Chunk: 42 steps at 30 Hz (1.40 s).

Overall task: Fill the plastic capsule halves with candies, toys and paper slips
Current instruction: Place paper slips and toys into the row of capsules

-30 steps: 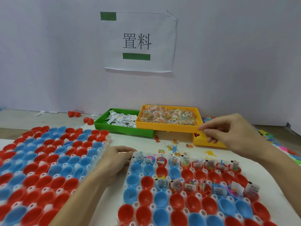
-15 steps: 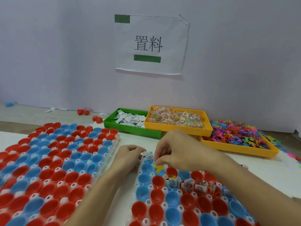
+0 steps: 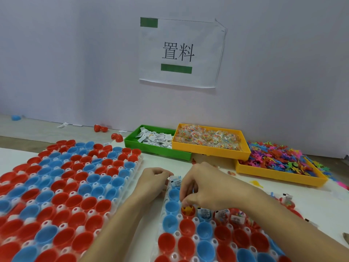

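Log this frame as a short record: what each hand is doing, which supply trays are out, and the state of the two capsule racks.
right hand: fingers bunched over a red capsule half that holds a yellow toy
left hand: rests at the near rack's far-left corner, fingers curled; whether it holds anything is unclear
green tray: paper slips
yellow tray: wrapped candies
second yellow tray: colourful toys
near rack: some halves filled, front rows empty
left rack: red and blue halves, empty

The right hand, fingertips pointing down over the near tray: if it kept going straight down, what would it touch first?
Most likely the yellow toy in the red capsule half right beneath the right hand. The fingertips look nearly on it, though depth is hard to judge.
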{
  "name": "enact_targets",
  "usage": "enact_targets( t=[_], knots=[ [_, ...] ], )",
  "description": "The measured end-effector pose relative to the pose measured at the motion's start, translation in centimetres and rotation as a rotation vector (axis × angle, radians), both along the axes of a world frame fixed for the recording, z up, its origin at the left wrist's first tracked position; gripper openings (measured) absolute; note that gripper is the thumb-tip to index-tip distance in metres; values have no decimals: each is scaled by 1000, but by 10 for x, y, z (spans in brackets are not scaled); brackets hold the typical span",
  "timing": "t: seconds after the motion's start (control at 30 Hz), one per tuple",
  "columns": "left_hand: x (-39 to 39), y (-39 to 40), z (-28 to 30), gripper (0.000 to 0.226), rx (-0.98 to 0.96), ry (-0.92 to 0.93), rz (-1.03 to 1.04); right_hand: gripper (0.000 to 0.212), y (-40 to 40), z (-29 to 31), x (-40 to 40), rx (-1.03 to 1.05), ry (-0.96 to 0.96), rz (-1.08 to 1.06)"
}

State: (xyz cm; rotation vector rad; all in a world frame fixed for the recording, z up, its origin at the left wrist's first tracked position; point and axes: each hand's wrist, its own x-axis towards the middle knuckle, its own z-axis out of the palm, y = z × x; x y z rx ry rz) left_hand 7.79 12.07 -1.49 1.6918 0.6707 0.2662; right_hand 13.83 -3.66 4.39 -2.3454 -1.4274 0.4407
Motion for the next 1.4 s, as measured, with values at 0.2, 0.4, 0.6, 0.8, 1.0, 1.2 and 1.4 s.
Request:
enact_targets(
  t=[0.2, 0.4, 0.6, 0.8, 1.0, 1.2, 1.4],
  knots=[
    [0, 0, 0, 22, -22, 4, -12, 4, -14, 10, 17, 137, -58, -112],
    [0, 1, -1, 22, -34, 4, -14, 16, -72, 7, 86, 178, -164, -431],
    [1, -2, 0, 22, -27, 3, -16, 10, -98, -10, 124, 16, -203, -538],
    [1, -3, 0, 24, -23, 8, 0, 18, -68, -19, 121, -210, -365, -438],
    [3, -3, 0, 26, -21, 13, 7, 15, -50, -23, 118, -365, -549, -380],
    [2, -4, 0, 26, -20, 11, 17, 12, -52, -21, 119, -255, -455, -370],
    [2, -3, -1, 26, -19, 3, 31, 8, -52, -3, 95, 144, -247, -307]
  ],
)
